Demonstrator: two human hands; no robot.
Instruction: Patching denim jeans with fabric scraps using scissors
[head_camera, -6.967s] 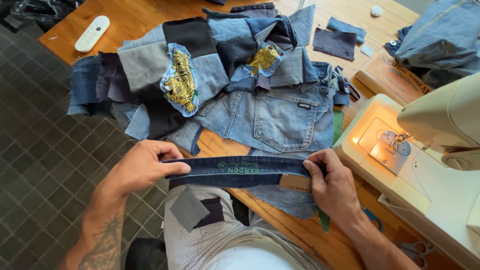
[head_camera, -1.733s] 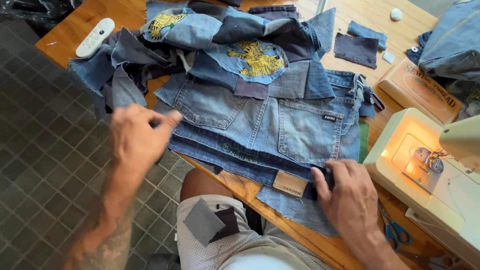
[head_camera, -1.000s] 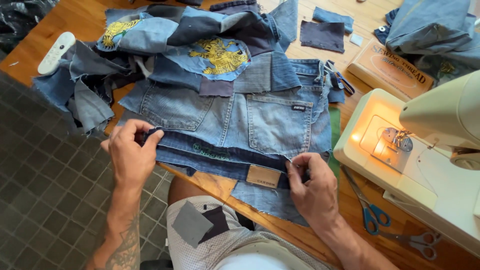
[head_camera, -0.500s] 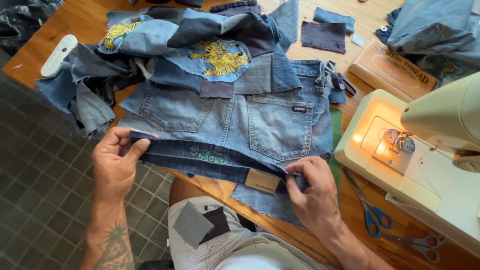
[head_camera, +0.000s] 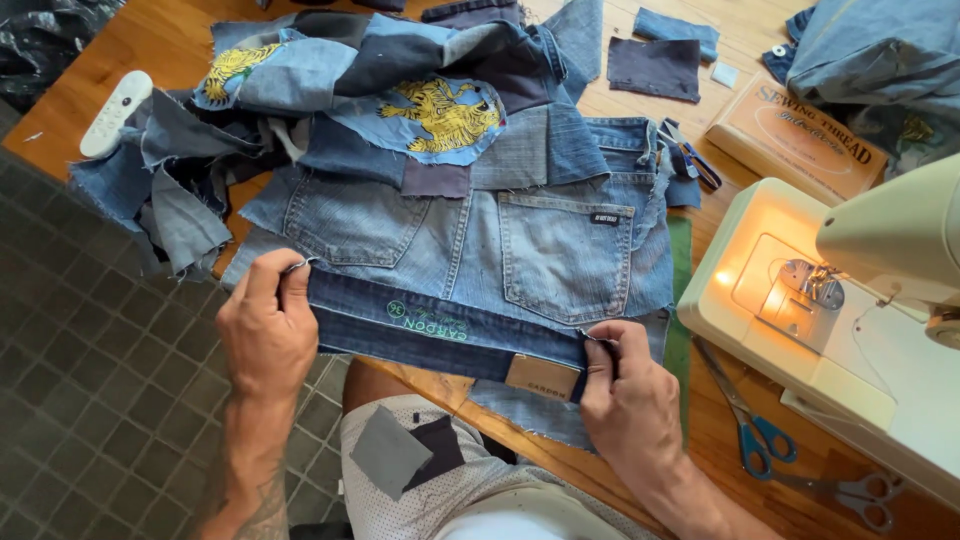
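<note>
My left hand (head_camera: 266, 322) pinches the left end of a dark blue denim waistband strip (head_camera: 430, 328) with green print and a tan patch (head_camera: 541, 377). My right hand (head_camera: 627, 395) grips its right end by the patch. The strip is stretched flat between both hands along the lower edge of a light blue jeans piece with two back pockets (head_camera: 480, 240). A patchwork denim piece with yellow embroidered animals (head_camera: 440, 110) lies above it on the wooden table (head_camera: 170, 40).
A lit cream sewing machine (head_camera: 850, 310) stands at the right, with blue-handled scissors (head_camera: 750, 420) in front of it. A thread box (head_camera: 800, 135), denim scraps (head_camera: 655, 65) and a white remote (head_camera: 112, 112) lie on the table. Grey tiled floor (head_camera: 80, 400) is at the left.
Both hands have taken the waistband by its ends and pulled it straight against the lower edge of the jeans piece. The left hand shifted slightly right and up along the strip.
</note>
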